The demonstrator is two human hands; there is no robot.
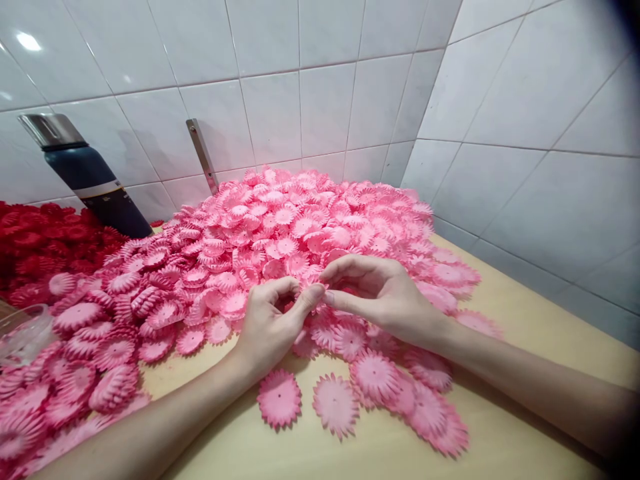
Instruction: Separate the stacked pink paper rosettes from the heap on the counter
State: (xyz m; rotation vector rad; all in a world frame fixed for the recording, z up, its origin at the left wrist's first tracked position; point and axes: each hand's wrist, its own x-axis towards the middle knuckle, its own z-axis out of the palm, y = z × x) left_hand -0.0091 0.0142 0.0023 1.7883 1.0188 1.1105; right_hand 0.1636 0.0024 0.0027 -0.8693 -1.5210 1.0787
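Observation:
My left hand is closed, its thumb and forefinger pinching a pink artificial flower petal disc over the front of the pile. From the other side my right hand meets it, thumb and fingertips pressed on the same disc. Most of the disc is hidden by the fingers. Below the hands, a single pink petal disc and a paler one lie flat on the table. Right of these is an overlapping row of pink petal discs.
A big heap of pink petal discs leans toward the tiled wall. Red petal discs lie at the left, beside a dark blue bottle. A clear plastic container sits at the left edge. A metal strip rests against the wall.

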